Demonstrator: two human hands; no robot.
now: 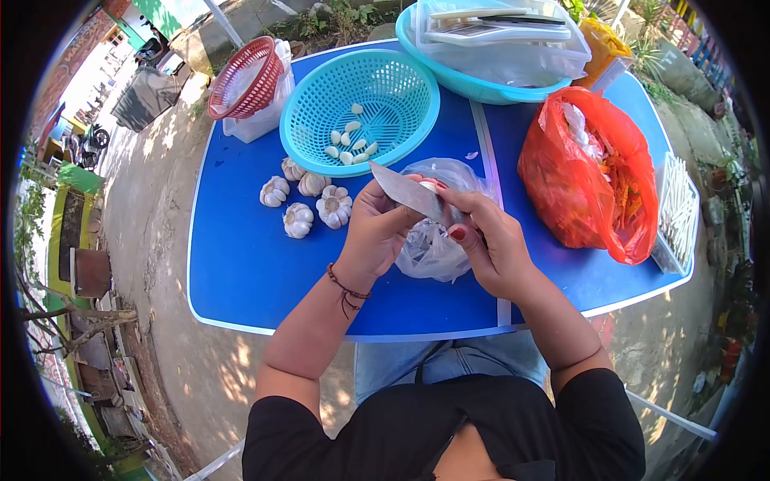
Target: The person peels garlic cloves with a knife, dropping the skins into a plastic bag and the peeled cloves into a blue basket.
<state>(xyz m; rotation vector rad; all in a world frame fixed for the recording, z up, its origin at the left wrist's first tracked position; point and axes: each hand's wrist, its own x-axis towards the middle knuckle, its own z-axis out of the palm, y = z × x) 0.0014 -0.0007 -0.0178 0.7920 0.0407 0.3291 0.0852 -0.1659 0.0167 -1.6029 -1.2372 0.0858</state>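
Note:
My right hand point(496, 244) is closed around the handle end of a knife point(405, 192), whose broad grey blade points up and to the left. My left hand point(377, 228) is closed behind the blade, its thumb against the metal. A pale garlic clove point(430, 185) shows in part at the fingertips, mostly hidden by blade and fingers. Beneath both hands lies a clear plastic bag point(437, 255). Several whole garlic bulbs point(334, 207) rest on the table left of my left hand. Peeled garlic cloves point(346, 139) lie in a turquoise basket point(417, 104) beyond.
The blue table point(249, 276) has a white edge. A red plastic bag point(553, 184) of scraps stands right, beside a box of white sticks point(678, 212). At the back are a turquoise basin point(481, 90) with plastic containers and a small red basket point(261, 88).

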